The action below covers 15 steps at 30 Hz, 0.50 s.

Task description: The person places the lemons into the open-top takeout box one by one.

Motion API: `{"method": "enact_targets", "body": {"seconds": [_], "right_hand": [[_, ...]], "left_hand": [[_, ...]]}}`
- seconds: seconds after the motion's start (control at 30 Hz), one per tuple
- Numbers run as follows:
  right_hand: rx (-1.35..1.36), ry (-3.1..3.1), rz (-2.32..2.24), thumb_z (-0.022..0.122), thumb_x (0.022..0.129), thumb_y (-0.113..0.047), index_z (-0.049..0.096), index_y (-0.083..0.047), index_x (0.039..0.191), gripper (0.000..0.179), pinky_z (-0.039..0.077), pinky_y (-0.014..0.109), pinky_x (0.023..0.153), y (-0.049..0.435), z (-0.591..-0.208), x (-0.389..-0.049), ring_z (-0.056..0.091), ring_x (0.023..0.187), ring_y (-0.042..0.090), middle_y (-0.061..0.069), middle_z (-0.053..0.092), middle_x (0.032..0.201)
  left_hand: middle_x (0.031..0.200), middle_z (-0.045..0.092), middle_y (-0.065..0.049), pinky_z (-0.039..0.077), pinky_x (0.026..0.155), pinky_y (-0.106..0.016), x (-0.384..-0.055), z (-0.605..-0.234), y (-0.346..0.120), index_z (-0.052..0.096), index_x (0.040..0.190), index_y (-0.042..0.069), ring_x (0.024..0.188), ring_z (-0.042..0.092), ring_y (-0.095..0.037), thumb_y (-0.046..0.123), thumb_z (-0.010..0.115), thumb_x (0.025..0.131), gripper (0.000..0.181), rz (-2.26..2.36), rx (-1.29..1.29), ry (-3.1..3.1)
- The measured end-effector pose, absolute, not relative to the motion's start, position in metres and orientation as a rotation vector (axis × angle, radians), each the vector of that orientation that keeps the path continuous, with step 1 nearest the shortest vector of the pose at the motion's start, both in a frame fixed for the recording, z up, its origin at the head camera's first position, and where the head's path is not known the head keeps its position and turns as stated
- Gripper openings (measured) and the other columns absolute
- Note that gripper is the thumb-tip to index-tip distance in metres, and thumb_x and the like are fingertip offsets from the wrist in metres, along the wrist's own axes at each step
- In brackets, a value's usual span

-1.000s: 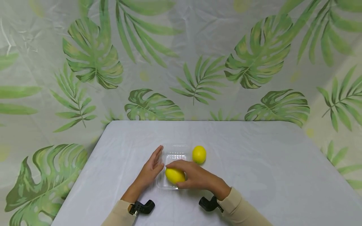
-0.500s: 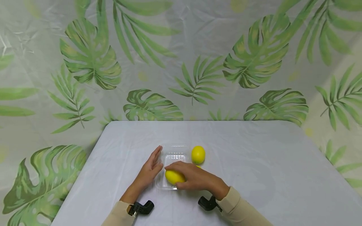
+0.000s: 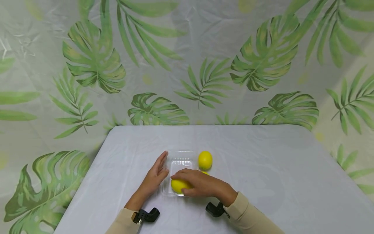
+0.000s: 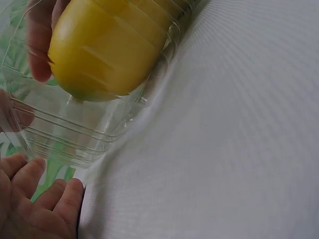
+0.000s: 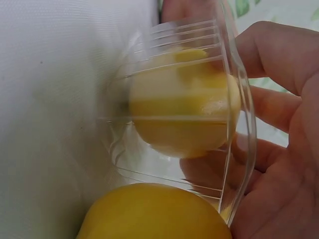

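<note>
My right hand [image 3: 205, 183] curls its fingers and thumb around a yellow lemon [image 3: 178, 186] inside a clear plastic container [image 3: 178, 164], at its near end. Through the container wall in the left wrist view, the held lemon [image 4: 109, 50] shows low, by the bottom. My left hand [image 3: 153, 178] lies along the container's left side, its fingers straight and touching the wall. A second lemon [image 3: 205, 160] rests on the table just right of the container's far half. Another lemon [image 5: 154, 214] sits outside the right wall, mostly hidden behind my right hand in the head view.
A white cloth covers the table [image 3: 263, 169], with its far edge against a leaf-patterned backdrop [image 3: 204, 65]. Black wrist cameras sit on both wrists, the left one [image 3: 149, 215] and the right one [image 3: 214, 209] above the cloth.
My right hand and the held lemon have shifted slightly toward the near end of the container. A sliver of another lemon now shows behind that hand. The left hand has stayed in place.
</note>
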State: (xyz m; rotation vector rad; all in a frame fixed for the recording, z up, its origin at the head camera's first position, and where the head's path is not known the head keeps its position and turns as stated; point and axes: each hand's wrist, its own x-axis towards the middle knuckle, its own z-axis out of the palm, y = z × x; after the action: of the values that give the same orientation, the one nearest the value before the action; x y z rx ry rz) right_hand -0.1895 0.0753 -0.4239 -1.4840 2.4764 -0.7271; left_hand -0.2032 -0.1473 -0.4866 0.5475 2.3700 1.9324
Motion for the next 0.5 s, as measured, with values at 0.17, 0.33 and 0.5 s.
{"method": "enact_targets", "body": {"seconds": [0.17, 0.33, 0.5], "right_hand": [[-1.481, 2.488, -0.715, 0.056, 0.086, -0.018, 0.045, -0.014, 0.132, 0.047, 0.038, 0.028, 0.098, 0.076, -0.425, -0.189, 0.046, 0.114, 0.010, -0.002, 0.049, 0.127], [-1.474, 2.486, -0.695, 0.056, 0.087, -0.020, 0.044, -0.015, 0.133, 0.048, 0.037, 0.030, 0.099, 0.076, -0.425, -0.189, 0.044, 0.117, 0.011, -0.002, 0.048, 0.130], [-1.470, 2.486, -0.689, 0.055, 0.089, -0.022, 0.044, -0.015, 0.134, 0.047, 0.036, 0.031, 0.100, 0.075, -0.424, -0.189, 0.044, 0.118, 0.012, -0.001, 0.047, 0.131]], "left_hand": [[0.148, 0.020, 0.003, 0.023, 0.106, -0.040, -0.203, -0.486, -0.148, 0.017, 0.145, 0.019, 0.135, 0.019, -0.013, 0.005, 0.048, 0.092, 0.063, 1.939, 0.566, 2.356], [0.149, 0.017, 0.000, 0.021, 0.106, -0.043, -0.202, -0.483, -0.148, 0.014, 0.145, 0.017, 0.136, 0.016, -0.017, 0.005, 0.047, 0.092, 0.063, 1.937, 0.601, 2.331], [0.149, 0.016, -0.008, 0.020, 0.106, -0.047, -0.196, -0.468, -0.147, 0.013, 0.145, 0.011, 0.136, 0.015, -0.024, 0.008, 0.048, 0.093, 0.063, 1.928, 0.614, 2.317]]}}
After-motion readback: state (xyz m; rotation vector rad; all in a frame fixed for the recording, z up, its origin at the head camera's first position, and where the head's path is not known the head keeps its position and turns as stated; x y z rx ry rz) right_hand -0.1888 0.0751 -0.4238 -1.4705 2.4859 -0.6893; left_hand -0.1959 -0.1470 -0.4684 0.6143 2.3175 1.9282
